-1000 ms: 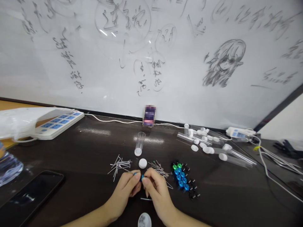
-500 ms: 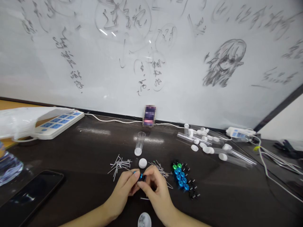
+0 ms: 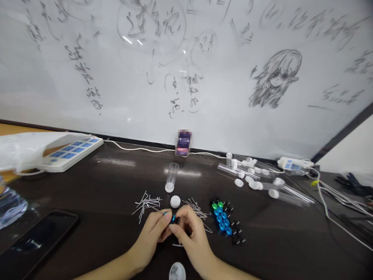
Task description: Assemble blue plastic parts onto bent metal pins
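Note:
Both my hands meet low in the middle of the dark table. My left hand and my right hand pinch a small blue-capped black part between their fingertips. Just behind them lie two heaps of thin metal pins, a loose white cap and a clear tube lying with its white cap towards me. To the right sits a cluster of blue and green capped parts with black bodies.
More clear tubes and white caps lie at the back right near a power strip and cables. A second power strip, a plastic bag, a phone and a water bottle sit left. A whiteboard stands behind.
My right fingers have shifted their pinch on the small blue part, curling more over it. The left hand has stayed in place.

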